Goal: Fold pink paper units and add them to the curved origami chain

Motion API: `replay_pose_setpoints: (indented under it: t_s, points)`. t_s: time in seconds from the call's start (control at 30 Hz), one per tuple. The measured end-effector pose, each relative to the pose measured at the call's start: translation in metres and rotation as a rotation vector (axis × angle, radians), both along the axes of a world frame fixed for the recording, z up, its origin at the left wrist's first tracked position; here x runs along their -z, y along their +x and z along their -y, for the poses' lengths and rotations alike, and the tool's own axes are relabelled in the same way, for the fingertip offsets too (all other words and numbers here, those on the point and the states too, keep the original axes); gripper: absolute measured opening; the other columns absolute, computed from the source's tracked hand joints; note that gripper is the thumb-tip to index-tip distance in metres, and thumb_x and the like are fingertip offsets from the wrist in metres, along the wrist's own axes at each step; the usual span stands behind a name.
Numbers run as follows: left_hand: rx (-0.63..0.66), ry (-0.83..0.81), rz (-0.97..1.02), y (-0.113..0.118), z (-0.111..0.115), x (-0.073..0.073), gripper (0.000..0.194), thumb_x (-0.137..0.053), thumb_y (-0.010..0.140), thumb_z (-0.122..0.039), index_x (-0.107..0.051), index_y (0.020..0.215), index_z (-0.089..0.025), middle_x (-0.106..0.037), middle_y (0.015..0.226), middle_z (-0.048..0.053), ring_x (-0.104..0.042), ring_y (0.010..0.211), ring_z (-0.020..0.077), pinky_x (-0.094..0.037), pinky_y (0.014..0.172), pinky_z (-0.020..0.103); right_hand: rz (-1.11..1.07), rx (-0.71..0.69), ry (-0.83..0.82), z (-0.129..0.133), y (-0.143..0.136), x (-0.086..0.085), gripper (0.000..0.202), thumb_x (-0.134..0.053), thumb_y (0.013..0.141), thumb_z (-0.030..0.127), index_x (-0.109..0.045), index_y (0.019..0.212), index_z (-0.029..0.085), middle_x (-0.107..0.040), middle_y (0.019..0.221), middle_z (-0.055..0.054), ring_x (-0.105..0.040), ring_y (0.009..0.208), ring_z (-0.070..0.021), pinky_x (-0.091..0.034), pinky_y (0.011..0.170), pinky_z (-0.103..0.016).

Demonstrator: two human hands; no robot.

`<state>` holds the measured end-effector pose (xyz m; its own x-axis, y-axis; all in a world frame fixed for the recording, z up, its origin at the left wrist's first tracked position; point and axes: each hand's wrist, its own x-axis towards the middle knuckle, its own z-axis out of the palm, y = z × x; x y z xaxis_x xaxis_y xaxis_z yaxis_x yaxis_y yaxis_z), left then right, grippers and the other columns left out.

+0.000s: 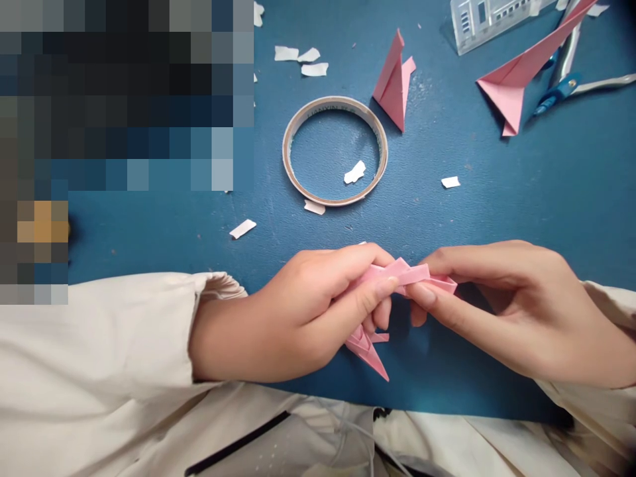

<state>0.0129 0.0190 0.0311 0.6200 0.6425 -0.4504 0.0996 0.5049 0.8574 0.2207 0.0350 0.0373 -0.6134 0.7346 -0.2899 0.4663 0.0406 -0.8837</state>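
Note:
Folded pink paper point(370, 351) is held between my two hands near the front edge of the blue table. My left hand point(318, 311) has its fingers wrapped round the paper, the thumb lying on top; a pointed end sticks out below the fingers. On the right, my right hand point(507, 305) pinches the other end of the paper between thumb and fingers. The two hands are close together, with a small gap between the fingertips. Part of the paper is hidden behind the left fingers.
A roll of tape point(287, 156) lies beyond the hands on the blue table point(427, 218). Two folded pink pieces point(397, 89), point(511, 93) stand farther back, beside blue-tipped pliers point(561, 93) and a clear plastic piece point(467, 26). Several white scraps point(243, 229) are scattered about.

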Motion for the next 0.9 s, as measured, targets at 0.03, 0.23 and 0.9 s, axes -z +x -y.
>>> replay_pose_setpoints:
  t_s: [0.03,0.23,0.9]
  points:
    - [0.011,0.020,-0.012,-0.0002,-0.0003,0.0000,0.026,-0.038,0.100,-0.031,-0.056,0.092,-0.015,-0.056,0.074,-0.004,-0.070,0.061,0.0100,-0.059,0.058,0.016,0.005,0.001,-0.006,-0.0002,-0.0005,0.0000,0.020,-0.058,0.091,0.026,-0.067,0.075,0.019,-0.064,0.064,0.003,-0.057,0.055,-0.0069,-0.043,0.048,-0.019]
    - [0.036,0.095,-0.026,-0.0013,-0.0007,0.0011,0.025,-0.036,0.101,-0.027,-0.055,0.092,-0.014,-0.057,0.074,-0.004,-0.069,0.062,0.0077,-0.056,0.060,0.013,0.025,0.031,-0.028,0.0002,-0.0018,0.0014,0.022,-0.060,0.090,0.031,-0.069,0.074,0.019,-0.064,0.063,0.003,-0.057,0.053,-0.0073,-0.042,0.046,-0.019]
    - [-0.011,-0.017,-0.012,-0.0010,0.0001,-0.0008,0.024,-0.039,0.099,-0.031,-0.056,0.091,-0.016,-0.055,0.072,-0.005,-0.070,0.058,0.0109,-0.062,0.060,0.020,-0.087,-0.052,-0.057,-0.0036,0.0032,0.0021,0.013,-0.057,0.091,0.022,-0.068,0.084,0.020,-0.071,0.078,0.002,-0.066,0.067,-0.0104,-0.051,0.058,-0.018]
